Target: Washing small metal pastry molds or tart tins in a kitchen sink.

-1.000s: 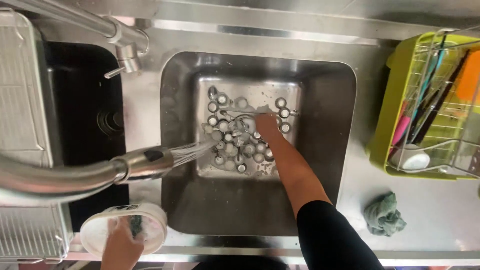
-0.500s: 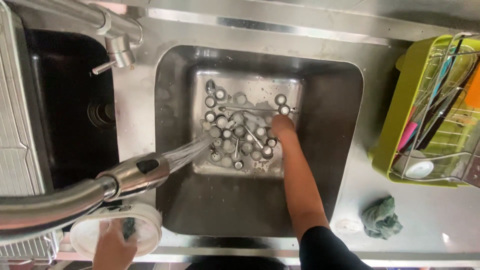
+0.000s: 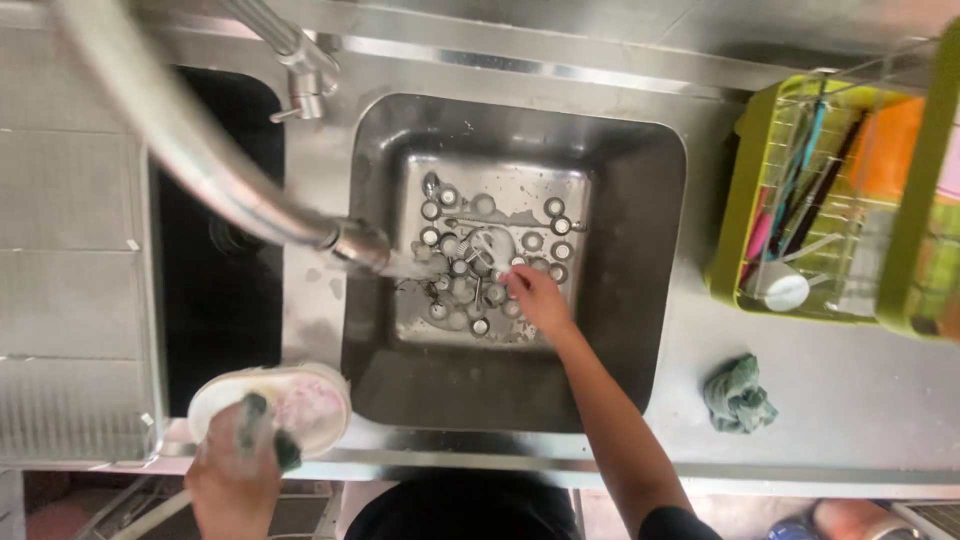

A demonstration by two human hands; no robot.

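Observation:
My right hand (image 3: 535, 297) reaches down into the steel sink (image 3: 640, 300) and its fingers close on one of several small round metal pieces (image 3: 470, 265) lying on the sink floor. Water sprays from the pull-out faucet head (image 3: 360, 243) onto them. My left hand (image 3: 240, 460) is at the bottom left over a white bowl (image 3: 305, 400) on the sink's front edge, gripping a dark green scrubbing sponge (image 3: 262, 425) pressed into the bowl.
A black basin (image 3: 215, 300) lies left of the sink, with a ribbed drainboard (image 3: 70, 300) beyond it. A green dish rack (image 3: 830, 220) with utensils stands at the right. A crumpled green cloth (image 3: 738, 393) lies on the steel counter.
The view has shifted so the faucet now arcs from the upper left. My right hand has drawn back toward the near side of the metal pieces. The left hand stays at the bowl.

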